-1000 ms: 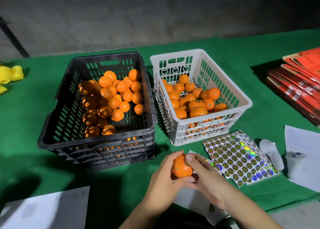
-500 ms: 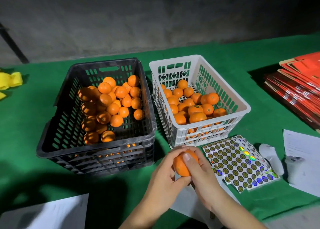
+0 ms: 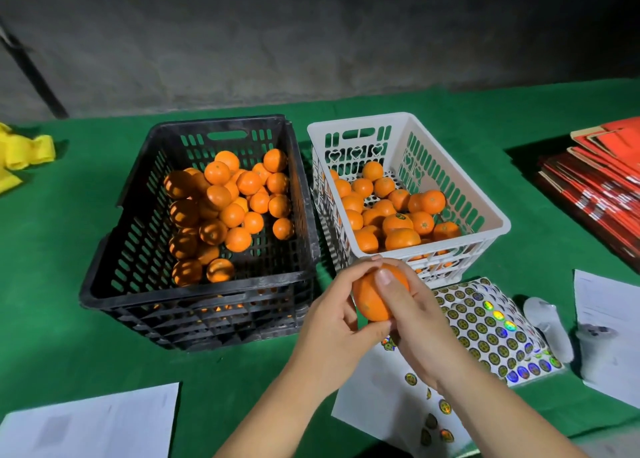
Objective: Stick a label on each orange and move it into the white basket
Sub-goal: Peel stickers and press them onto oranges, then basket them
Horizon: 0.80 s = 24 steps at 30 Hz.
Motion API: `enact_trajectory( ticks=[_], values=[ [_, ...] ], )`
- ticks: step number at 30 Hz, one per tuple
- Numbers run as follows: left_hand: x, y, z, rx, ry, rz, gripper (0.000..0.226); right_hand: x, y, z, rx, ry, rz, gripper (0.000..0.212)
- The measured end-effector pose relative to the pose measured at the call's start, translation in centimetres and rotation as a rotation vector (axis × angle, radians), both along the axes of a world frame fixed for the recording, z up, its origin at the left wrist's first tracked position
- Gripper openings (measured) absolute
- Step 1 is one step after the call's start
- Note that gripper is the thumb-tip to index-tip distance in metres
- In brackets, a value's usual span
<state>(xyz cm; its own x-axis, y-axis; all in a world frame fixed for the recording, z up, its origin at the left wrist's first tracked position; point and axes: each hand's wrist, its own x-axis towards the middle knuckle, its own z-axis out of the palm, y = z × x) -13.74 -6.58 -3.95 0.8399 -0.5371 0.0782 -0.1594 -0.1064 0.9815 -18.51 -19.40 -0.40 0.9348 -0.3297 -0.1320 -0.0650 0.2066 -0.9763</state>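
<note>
Both hands hold one orange (image 3: 370, 300) in front of the white basket (image 3: 498, 220), just below its near rim. My left hand (image 3: 332, 322) grips it from the left and below. My right hand (image 3: 412, 315) wraps it from the right, thumb pressed on its top. The white basket holds several oranges (image 3: 391, 212). To its left the black crate (image 3: 194, 291) holds several more oranges (image 3: 228, 208). A sheet of round labels (image 3: 485, 322) lies to the right of my hands. Any label on the held orange is hidden.
A white backing sheet (image 3: 377, 388) with a few labels lies under my right forearm. Papers lie at the near left (image 3: 86, 423) and far right (image 3: 609, 319). Red cartons (image 3: 599, 180) are stacked at the right, and yellow pieces (image 3: 24, 153) lie at the far left.
Both hands have lifted the orange a little toward the white basket. My right thumb has slid onto the orange's top.
</note>
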Motion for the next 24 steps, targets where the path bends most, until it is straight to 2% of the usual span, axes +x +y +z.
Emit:
enact_trajectory(
  ticks=[3,6,8,10,12,14,17,18,20,22,24],
  values=[
    [0.0,-0.1,0.3,-0.046,0.001,-0.060,0.078,0.2,-0.3,-0.1,-0.008,0.009,0.024,0.055],
    [1.2,0.7,1.0,0.015,-0.260,-0.020,0.057,1.9,-3.2,0.4,-0.266,0.050,-0.032,0.053],
    [3.6,2.3,1.5,0.134,-0.398,0.092,0.040,3.9,-6.8,0.5,-0.416,0.117,-0.103,0.053],
    [6.6,4.2,1.6,0.313,-0.519,0.212,0.032,6.2,-11.0,-0.1,-0.526,0.166,-0.172,0.050],
    [8.9,5.1,1.4,0.546,-0.571,0.239,0.032,8.5,-14.7,-0.8,-0.685,0.260,-0.228,0.060],
    [9.7,4.3,1.0,0.759,-0.578,0.248,0.036,10.5,-17.3,-1.5,-0.935,0.452,-0.247,0.082],
    [9.3,2.7,-0.2,0.879,-0.643,0.330,0.037,12.4,-17.4,-2.4,-1.251,0.706,-0.267,0.089],
    [9.2,2.5,-0.4,0.873,-0.655,0.355,0.037,13.0,-16.4,-2.7,-1.316,0.703,-0.276,0.088],
    [9.4,2.6,-0.5,0.878,-0.670,0.377,0.036,14.4,-13.0,-3.5,-1.373,0.519,-0.251,0.087],
    [9.4,2.7,-0.5,0.898,-0.662,0.362,0.036,15.7,-8.8,-4.3,-1.377,0.301,-0.111,0.079],
    [9.3,2.6,-0.1,0.907,-0.635,0.334,0.036,16.6,-5.9,-5.2,-1.424,0.215,0.056,0.068]
  ],
)
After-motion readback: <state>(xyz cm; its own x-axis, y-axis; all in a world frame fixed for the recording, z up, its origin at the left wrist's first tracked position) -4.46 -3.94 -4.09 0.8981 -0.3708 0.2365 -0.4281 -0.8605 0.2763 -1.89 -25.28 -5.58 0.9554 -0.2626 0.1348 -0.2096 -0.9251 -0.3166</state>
